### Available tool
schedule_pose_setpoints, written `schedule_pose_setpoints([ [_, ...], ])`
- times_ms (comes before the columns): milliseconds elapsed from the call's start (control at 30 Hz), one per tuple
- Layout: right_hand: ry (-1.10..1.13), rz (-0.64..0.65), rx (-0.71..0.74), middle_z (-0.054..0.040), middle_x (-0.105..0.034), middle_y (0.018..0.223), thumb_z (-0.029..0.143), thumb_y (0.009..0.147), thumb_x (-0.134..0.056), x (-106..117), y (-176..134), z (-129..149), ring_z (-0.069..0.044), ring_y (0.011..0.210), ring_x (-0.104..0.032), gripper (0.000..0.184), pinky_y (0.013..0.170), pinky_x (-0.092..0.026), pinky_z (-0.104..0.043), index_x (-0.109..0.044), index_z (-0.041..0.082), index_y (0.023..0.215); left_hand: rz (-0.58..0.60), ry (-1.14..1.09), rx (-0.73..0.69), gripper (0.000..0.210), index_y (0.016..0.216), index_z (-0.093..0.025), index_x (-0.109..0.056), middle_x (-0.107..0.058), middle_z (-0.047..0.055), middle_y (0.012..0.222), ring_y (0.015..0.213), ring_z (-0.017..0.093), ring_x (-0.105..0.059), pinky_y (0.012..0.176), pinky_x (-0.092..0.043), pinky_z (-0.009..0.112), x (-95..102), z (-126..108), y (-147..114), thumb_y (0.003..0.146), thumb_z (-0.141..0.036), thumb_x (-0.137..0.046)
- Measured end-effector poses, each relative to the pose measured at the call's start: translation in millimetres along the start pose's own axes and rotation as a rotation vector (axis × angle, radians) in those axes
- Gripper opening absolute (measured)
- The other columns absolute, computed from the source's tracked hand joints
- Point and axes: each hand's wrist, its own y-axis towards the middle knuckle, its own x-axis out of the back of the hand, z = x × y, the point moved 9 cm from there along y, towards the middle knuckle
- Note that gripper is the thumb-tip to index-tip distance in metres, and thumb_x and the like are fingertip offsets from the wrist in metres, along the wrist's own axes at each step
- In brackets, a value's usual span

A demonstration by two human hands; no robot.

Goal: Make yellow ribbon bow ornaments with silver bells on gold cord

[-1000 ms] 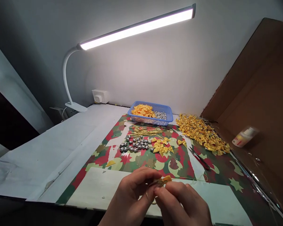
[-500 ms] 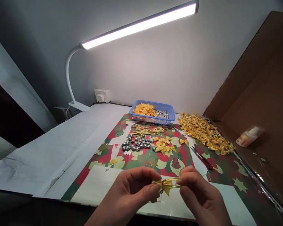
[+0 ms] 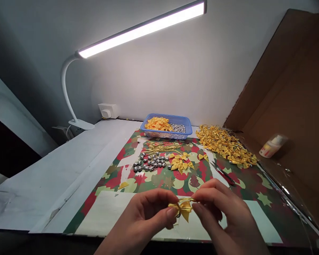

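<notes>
Since half a second ago, the right hand (image 3: 228,216) has drawn nearer the left hand (image 3: 149,217), narrowing the space between their fingertips. Now the gold bow (image 3: 185,211) sits between them at bottom centre of the frame, held just above the pale sheet (image 3: 108,212). Left thumb and fingers are pinched together on its left side; right thumb and forefinger nearly meet, nipping the end of the gold cord (image 3: 186,199) looped across it. What the other fingers do underneath, I can't tell. Mid-frame, silver beads (image 3: 155,163) lie loose beside a cluster of yellow bows (image 3: 179,165), with gold strands (image 3: 162,146) behind. Farther back stands a blue basket (image 3: 189,131); a heap of looped bows (image 3: 225,147) spreads right of centre.
</notes>
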Motion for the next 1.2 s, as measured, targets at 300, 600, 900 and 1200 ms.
schedule_pose_setpoints([
  [300, 0.059, 0.041, -0.090, 0.0001, -0.051, 0.079, 0.024, 0.100, -0.051, -2.6, 14.4, -10.9, -0.012, 0.068, -0.048, 0.018, 0.057, -0.038, -0.023, -0.059, 0.020, 0.085, 0.087, -0.207, 0.174, 0.020, 0.084, -0.018, -0.081, -0.069, 0.002, 0.073, 0.061, 0.009, -0.055, 0.060, -0.047, 0.018, 0.3, 19.6, -0.5, 0.069, -0.027, -0.091],
  [600, 0.067, 0.040, -0.147, 0.0014, -0.052, 0.076, 0.025, 0.100, -0.049, -3.6, 3.0, -21.0, -0.011, 0.065, -0.048, 0.021, 0.055, -0.037, -0.024, -0.059, 0.021, 0.082, 0.113, -0.195, 0.113, 0.014, 0.083, -0.019, -0.080, -0.070, 0.001, 0.074, 0.063, 0.008, -0.055, 0.060, -0.045, 0.016, -1.3, 13.5, -1.3, 0.074, -0.027, -0.088],
  [900, 0.049, 0.046, -0.132, -0.0023, -0.063, 0.097, 0.033, 0.094, -0.062, 6.6, -0.2, -10.0, -0.014, 0.068, -0.058, 0.020, 0.056, -0.049, -0.024, -0.068, 0.031, 0.113, 0.072, -0.106, 0.054, 0.016, 0.086, -0.022, -0.080, -0.068, -0.001, 0.075, 0.063, 0.009, -0.051, 0.059, -0.044, 0.017, 0.9, 5.8, -2.1, 0.074, -0.031, -0.087],
  [1200, 0.041, 0.054, -0.049, 0.0031, -0.062, 0.092, 0.021, 0.090, -0.066, 10.2, 0.9, 2.3, -0.009, 0.061, -0.055, 0.023, 0.057, -0.051, -0.019, -0.066, 0.034, 0.109, 0.054, 0.060, -0.011, 0.019, 0.097, -0.027, -0.076, -0.072, 0.001, 0.090, 0.084, 0.017, -0.061, 0.075, -0.050, 0.024, -1.1, -3.1, -9.0, 0.080, -0.034, -0.082],
])
